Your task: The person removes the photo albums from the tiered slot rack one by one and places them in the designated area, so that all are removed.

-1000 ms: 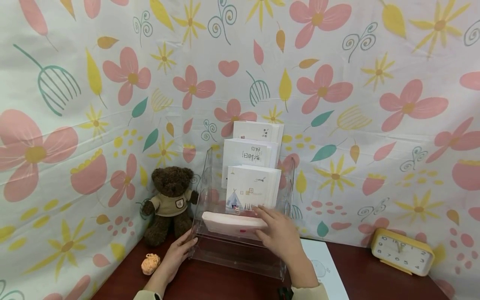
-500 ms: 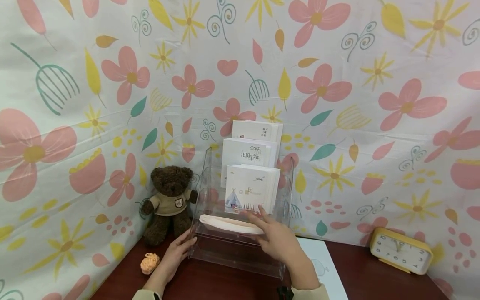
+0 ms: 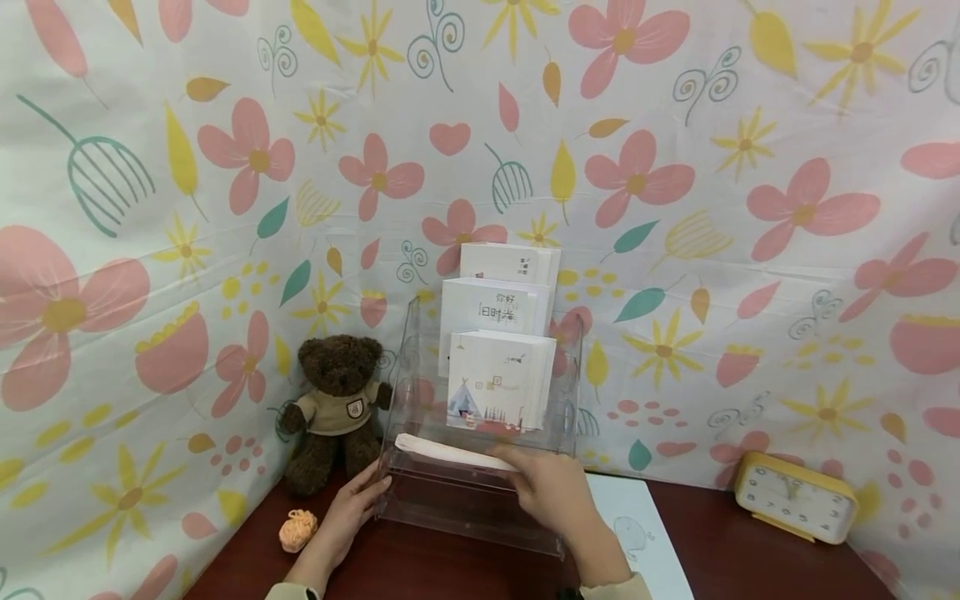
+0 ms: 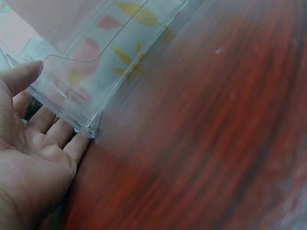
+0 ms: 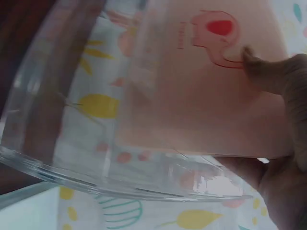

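A clear acrylic display rack [image 3: 480, 521] stands on the table, with stepped tiers of white square booklets. My left hand [image 3: 347, 518] holds its lower left corner; in the left wrist view the thumb [image 4: 24, 76] lies on the edge and the other fingers are at its side and base. My right hand [image 3: 558, 493] grips a pink notebook [image 5: 201, 110] with a red elephant outline, thumb on its cover and fingers behind. The notebook is within the lowest front tier, its pale top edge showing in the head view. The front booklet [image 3: 498, 379] stands upright just behind it.
A brown teddy bear [image 3: 339, 408] sits left of the rack, with a ball of orange yarn [image 3: 297, 530] before it. A white sheet with a drawing [image 3: 633, 533] lies to the right. Farther right is a yellow alarm clock [image 3: 797, 497]. Flower-patterned cloth [image 3: 675, 250] stands behind.
The pink notebook has shifted slightly left and tipped so less of its cover shows. My right hand has moved down, its fingers away from the front booklet. The left hand stays on the rack.
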`<action>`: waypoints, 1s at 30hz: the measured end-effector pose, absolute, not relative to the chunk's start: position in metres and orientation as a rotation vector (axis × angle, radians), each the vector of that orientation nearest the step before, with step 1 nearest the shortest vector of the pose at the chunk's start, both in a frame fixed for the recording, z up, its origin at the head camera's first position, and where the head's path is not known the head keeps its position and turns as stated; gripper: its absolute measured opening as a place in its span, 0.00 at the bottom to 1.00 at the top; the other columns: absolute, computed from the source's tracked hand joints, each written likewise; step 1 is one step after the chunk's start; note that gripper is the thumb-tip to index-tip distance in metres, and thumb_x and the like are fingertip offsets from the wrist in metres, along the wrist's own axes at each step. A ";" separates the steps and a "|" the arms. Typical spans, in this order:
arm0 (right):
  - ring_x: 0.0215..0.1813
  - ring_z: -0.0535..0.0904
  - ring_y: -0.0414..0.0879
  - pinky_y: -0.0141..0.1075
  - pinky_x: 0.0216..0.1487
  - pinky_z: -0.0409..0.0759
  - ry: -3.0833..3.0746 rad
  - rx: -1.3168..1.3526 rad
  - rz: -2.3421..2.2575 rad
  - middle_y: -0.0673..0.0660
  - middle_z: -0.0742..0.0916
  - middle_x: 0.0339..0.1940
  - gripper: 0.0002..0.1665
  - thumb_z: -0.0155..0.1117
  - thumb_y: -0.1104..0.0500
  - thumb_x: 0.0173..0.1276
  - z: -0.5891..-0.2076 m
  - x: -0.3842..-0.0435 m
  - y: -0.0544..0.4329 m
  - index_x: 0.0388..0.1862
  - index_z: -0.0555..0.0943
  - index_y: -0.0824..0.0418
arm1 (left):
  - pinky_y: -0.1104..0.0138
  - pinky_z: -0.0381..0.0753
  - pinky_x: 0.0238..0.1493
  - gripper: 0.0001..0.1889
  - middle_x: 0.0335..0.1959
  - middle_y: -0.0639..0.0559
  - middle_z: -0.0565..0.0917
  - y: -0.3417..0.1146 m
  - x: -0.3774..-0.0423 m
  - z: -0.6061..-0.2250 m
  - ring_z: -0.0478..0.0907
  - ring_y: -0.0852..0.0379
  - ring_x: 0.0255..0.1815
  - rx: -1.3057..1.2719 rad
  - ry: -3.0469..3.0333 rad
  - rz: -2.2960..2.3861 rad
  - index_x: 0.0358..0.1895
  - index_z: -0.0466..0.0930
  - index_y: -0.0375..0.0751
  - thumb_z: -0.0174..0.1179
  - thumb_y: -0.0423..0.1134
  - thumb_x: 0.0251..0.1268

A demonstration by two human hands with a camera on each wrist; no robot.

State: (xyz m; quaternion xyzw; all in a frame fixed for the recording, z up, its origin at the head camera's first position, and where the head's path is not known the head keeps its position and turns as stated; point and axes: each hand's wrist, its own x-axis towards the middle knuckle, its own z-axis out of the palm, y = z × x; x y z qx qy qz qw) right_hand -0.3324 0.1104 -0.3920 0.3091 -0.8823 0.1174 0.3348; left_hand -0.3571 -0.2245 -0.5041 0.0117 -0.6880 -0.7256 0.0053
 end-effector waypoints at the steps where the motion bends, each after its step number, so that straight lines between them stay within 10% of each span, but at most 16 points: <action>1: 0.14 0.55 0.35 0.30 0.13 0.57 -2.266 0.816 0.307 0.40 0.75 0.13 0.27 0.74 0.57 0.63 -0.395 -0.333 0.111 0.58 0.84 0.33 | 0.41 0.68 0.68 0.42 0.76 0.33 0.62 -0.225 -0.357 -0.504 0.61 0.33 0.74 0.039 -2.153 -2.270 0.80 0.59 0.46 0.63 0.57 0.68; 6: 0.15 0.54 0.31 0.25 0.14 0.57 -2.052 0.835 0.397 0.41 0.80 0.16 0.27 0.74 0.62 0.61 -0.399 -0.332 0.116 0.58 0.85 0.42 | 0.41 0.68 0.68 0.42 0.76 0.33 0.61 -0.225 -0.357 -0.505 0.61 0.33 0.74 0.043 -2.162 -2.270 0.80 0.58 0.46 0.63 0.58 0.68; 13: 0.26 0.81 0.35 0.29 0.24 0.79 -1.856 0.829 0.732 0.54 0.91 0.43 0.28 0.73 0.67 0.62 -0.369 -0.312 0.131 0.61 0.85 0.50 | 0.41 0.68 0.68 0.41 0.78 0.35 0.59 -0.225 -0.359 -0.503 0.60 0.33 0.74 0.040 -2.186 -2.281 0.81 0.56 0.47 0.61 0.57 0.71; 18: 0.19 0.74 0.35 0.23 0.21 0.72 -1.812 0.828 0.899 0.55 0.91 0.42 0.29 0.73 0.68 0.63 -0.354 -0.297 0.139 0.63 0.84 0.51 | 0.41 0.68 0.69 0.43 0.78 0.35 0.58 -0.227 -0.361 -0.501 0.59 0.33 0.75 0.030 -2.207 -2.269 0.81 0.54 0.47 0.61 0.58 0.70; 25: 0.51 0.86 0.43 0.25 0.44 0.84 -1.742 0.820 0.992 0.53 0.89 0.50 0.32 0.76 0.72 0.57 -0.355 -0.289 0.146 0.62 0.85 0.55 | 0.42 0.68 0.69 0.42 0.78 0.38 0.60 -0.227 -0.361 -0.502 0.59 0.34 0.76 0.021 -2.209 -2.278 0.81 0.56 0.48 0.62 0.57 0.69; 30: 0.50 0.86 0.36 0.23 0.43 0.83 -1.746 0.739 1.020 0.56 0.90 0.46 0.28 0.77 0.72 0.56 -0.358 -0.282 0.158 0.57 0.87 0.57 | 0.42 0.68 0.69 0.42 0.78 0.37 0.59 -0.226 -0.358 -0.502 0.60 0.34 0.75 0.026 -2.219 -2.266 0.81 0.55 0.48 0.62 0.57 0.69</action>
